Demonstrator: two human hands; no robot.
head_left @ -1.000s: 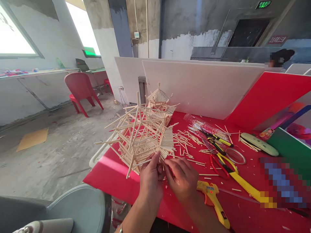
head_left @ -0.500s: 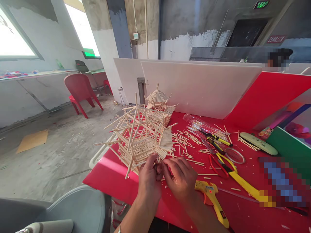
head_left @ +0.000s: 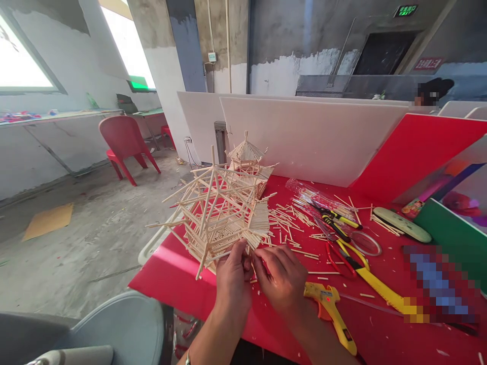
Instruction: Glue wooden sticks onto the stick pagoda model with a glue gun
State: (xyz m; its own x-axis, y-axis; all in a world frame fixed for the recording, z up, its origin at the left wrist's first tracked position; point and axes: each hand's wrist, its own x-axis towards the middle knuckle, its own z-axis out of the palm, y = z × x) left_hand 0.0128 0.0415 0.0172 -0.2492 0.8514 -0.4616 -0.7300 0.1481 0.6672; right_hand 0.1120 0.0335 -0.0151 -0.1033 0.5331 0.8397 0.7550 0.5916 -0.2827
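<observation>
A pavilion model (head_left: 215, 203) built of thin wooden sticks stands on the red tabletop, its roof frame of bare sticks rising to a point. At its near right corner, my left hand (head_left: 234, 274) is closed with thumb and fingers against the model's edge. My right hand (head_left: 282, 274) pinches close beside it, fingertips almost meeting the left ones. What lies between the fingertips is too small and covered to make out. Behind it stands a second stick pavilion (head_left: 246, 154) with a closed, pointed roof. A yellow glue gun (head_left: 329, 309) lies just right of my right forearm.
Loose cut sticks (head_left: 287, 220) are scattered right of the model. Beyond them lie yellow-black cutters (head_left: 335, 220), red-yellow pliers (head_left: 348, 258), a tape roll (head_left: 365, 243) and a green case (head_left: 402, 224). White boards (head_left: 304, 137) stand behind the table. A round grey stool (head_left: 125, 329) is at lower left.
Both hands keep nearly the same pose at the model's corner. The whole view has shifted very slightly; nothing else has visibly moved.
</observation>
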